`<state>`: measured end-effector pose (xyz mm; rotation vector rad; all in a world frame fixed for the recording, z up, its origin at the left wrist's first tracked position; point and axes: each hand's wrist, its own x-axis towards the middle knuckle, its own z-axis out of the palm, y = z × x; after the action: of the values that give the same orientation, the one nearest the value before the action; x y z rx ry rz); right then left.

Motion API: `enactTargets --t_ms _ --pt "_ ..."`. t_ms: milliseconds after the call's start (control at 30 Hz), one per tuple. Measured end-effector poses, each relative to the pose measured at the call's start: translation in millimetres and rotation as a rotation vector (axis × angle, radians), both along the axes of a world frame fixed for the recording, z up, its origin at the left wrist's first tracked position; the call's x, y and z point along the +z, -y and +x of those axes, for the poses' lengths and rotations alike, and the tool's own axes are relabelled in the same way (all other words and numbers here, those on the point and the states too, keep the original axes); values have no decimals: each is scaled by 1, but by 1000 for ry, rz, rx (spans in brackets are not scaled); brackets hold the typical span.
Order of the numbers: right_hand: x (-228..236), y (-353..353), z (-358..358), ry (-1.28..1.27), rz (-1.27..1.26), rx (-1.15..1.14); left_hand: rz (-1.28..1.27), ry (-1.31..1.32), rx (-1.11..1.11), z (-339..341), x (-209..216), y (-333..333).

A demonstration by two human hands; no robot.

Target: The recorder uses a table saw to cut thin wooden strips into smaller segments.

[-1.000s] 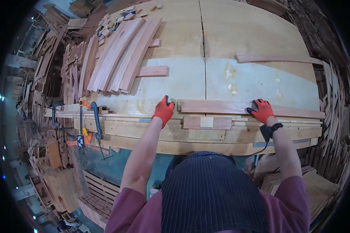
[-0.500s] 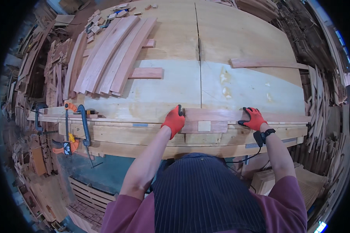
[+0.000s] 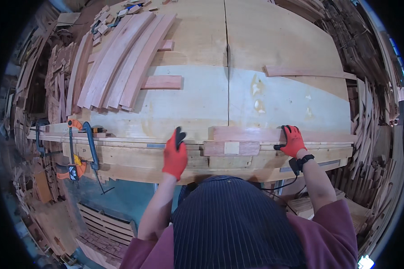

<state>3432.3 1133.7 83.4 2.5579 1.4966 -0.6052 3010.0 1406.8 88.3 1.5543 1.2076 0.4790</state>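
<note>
A long reddish wooden board point(image 3: 251, 133) lies along the front of the workbench. My right hand point(image 3: 294, 142), in a red glove with black fingertips, grips it toward its right part, with the thumb on the near side and the fingers over the top. My left hand point(image 3: 175, 157), gloved the same way, is off the board, left of its end and over the bench's front edge. Its fingers point forward, slightly apart, and nothing shows in them. Just in front of the board sits a short reddish block point(image 3: 213, 148) with a pale square patch point(image 3: 231, 147) on it.
Clamps point(image 3: 93, 145) with orange and blue parts grip the bench's front left edge. Several long boards point(image 3: 129, 62) lie at the back left, with small offcuts point(image 3: 104, 28) beyond. A single strip point(image 3: 307, 72) rests at the right. Stacked lumber point(image 3: 361, 54) lines the right side.
My left hand has let go of the board's left end and moved left and toward me. My right hand stays on the board.
</note>
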Motion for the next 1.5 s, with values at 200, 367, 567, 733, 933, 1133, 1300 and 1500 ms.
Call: enactTargets --t_ms 200,367,567,733,933,1133,1300,1500 --pt "-4 6 5 38 50 60 19 -13 271 -74 30 11" --pt "-1 14 0 45 61 45 -54 77 395 -95 40 48" --pt "-3 27 -3 64 129 35 -17 69 364 -120 44 104" --pt "-11 36 -7 95 168 13 62 48 375 -171 42 157" --pt "-9 39 -13 65 127 -64 59 -1 398 -220 54 225" --pt "-13 34 -6 66 18 -128 21 -63 389 -254 62 284" --pt "-15 30 -8 84 56 -126 21 -63 408 -270 68 307" --pt "-14 34 -10 83 107 -121 83 -125 372 -252 77 288"
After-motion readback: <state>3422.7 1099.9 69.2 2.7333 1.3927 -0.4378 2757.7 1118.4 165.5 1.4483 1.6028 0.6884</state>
